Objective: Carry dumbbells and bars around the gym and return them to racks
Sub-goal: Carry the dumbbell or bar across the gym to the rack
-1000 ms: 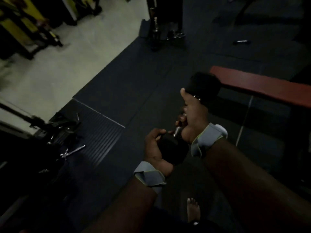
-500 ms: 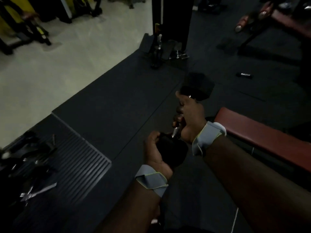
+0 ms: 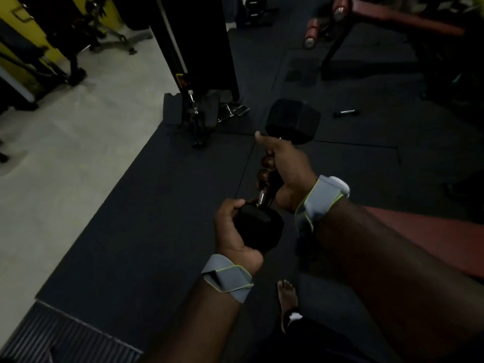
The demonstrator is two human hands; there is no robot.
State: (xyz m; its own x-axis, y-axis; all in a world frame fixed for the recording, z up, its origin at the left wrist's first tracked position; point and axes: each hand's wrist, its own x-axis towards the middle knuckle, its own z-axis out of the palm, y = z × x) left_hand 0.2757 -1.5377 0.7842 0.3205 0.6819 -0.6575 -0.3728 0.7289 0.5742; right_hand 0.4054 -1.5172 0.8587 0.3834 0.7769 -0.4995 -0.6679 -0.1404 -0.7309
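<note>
Dumbbell is being carried at mid-frame, clear of the floor. Its axis is running from 7 o'clock to 1 o'clock, with the far head raised.

Black rubber flooring is lying underfoot, with pale floor at 9 o'clock. A red bench pad is sitting close by at 4 o'clock. A dark machine column is standing at 11 o'clock. No rack is being shown, so the carry is judged to be under way rather than near its end.

The right hand is being closed round the handle, fingers curled and thumb laid up toward the far head. The left hand is being cupped round the near head, fingers curled over its edge.

Judgement: the load is best held level and close to the body, with the near head supported from beneath, since a bare foot is showing below it at 6 o'clock. A small chrome-handled piece is lying on the mat at 1 o'clock. It is a trip risk and is best stepped around.
</note>
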